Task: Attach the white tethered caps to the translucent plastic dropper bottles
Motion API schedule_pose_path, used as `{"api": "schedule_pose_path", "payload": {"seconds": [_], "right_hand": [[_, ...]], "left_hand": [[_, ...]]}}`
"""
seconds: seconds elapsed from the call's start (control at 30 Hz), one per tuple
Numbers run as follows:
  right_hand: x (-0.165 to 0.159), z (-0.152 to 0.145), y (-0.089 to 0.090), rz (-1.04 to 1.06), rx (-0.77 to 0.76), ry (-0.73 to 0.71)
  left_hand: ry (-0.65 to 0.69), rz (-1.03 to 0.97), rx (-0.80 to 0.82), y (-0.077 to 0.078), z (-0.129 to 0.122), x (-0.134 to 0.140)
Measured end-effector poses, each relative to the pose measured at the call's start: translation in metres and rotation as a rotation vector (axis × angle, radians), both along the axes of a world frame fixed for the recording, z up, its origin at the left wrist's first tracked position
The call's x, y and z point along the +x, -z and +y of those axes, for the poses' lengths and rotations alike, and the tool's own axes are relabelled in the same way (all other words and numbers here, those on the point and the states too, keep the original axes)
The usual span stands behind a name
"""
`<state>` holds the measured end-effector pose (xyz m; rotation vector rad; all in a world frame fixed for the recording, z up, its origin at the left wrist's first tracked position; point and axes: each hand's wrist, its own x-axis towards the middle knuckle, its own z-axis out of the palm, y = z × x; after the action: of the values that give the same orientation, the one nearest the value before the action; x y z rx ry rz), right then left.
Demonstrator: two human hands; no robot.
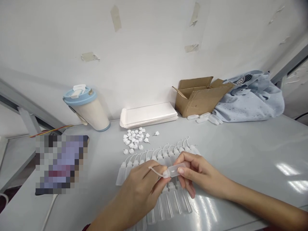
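Between my two hands is a small translucent plastic bottle [176, 170] with a white cap and a thin curved strap. My left hand [141, 184] pinches the cap end, and my right hand [196, 171] grips the bottle's body between thumb and fingers. Just behind my hands lies a row of similar bottles [121, 175], their straps curving up. Clear tubes [169, 202] lie side by side beneath and in front of my hands. Farther back is a loose pile of small white caps [132, 139], some with a thin needle-like tip.
A stack of white envelopes [149, 115] lies by the wall, beside an open cardboard box [201, 99]. Several loose bottles [202, 119] rest before the box. Blue fabric [252, 99] is at right. A cream tumbler [92, 112] and a blurred phone-like item [64, 166] are at left.
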<state>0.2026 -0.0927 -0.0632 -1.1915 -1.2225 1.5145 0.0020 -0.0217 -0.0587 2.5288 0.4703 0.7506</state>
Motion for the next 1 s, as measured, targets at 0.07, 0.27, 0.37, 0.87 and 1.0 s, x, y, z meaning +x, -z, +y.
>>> {"api": "schedule_pose_path", "payload": {"seconds": [0.07, 0.27, 0.37, 0.87, 1.0], "right_hand": [[0.002, 0.000, -0.002, -0.131, 0.120, 0.029], [0.006, -0.003, -0.006, -0.514, 0.623, 0.137], [0.005, -0.005, -0.005, -0.546, 0.673, 0.142], [0.001, -0.001, -0.006, -0.072, -0.018, 0.063], [0.002, -0.001, -0.005, -0.188, 0.189, 0.092]], "left_hand": [[-0.063, -0.003, -0.147, -0.005, 0.000, 0.002], [-0.096, 0.137, -0.862, -0.022, 0.003, 0.004], [-0.024, 0.158, -0.983, -0.023, 0.003, 0.004], [0.038, 0.047, 0.143, 0.001, -0.003, 0.002], [-0.060, 0.101, -0.212, -0.009, -0.004, 0.005]]}}
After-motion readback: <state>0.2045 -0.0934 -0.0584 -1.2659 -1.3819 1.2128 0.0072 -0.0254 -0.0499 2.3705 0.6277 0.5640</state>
